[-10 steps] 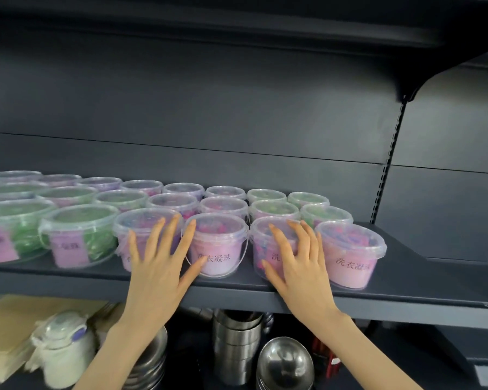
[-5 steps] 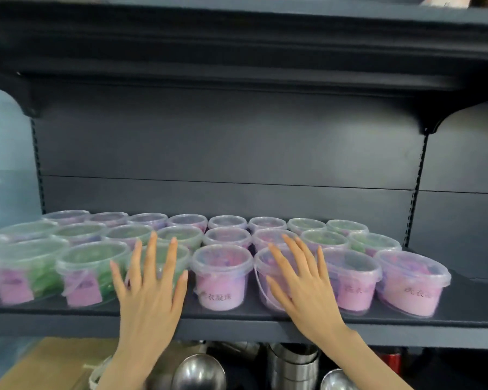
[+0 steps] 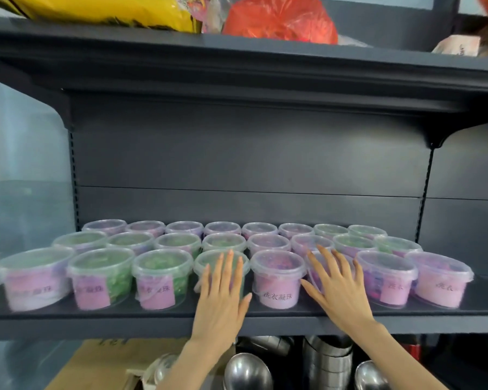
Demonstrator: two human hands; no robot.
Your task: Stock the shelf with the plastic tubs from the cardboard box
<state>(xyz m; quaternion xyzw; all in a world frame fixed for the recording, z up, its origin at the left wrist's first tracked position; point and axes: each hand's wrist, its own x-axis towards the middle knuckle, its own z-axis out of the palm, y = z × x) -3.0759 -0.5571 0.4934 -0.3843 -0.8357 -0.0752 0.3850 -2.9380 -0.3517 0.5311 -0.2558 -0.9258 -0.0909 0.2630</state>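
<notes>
Two front-row tubs (image 3: 207, 259) touch the spread fingers (image 3: 230, 267) of left hand (image 3: 220, 304) and right hand (image 3: 342, 295).

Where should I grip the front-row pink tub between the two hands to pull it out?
Probably its tapered wall below the lid rim, from the front: the pink tub stands upright near the shelf edge, with other tubs close behind and beside it.

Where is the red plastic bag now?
Head view, upper middle: the crumpled red plastic bag sits on the top dark shelf, right of the yellow plastic bag.
</notes>
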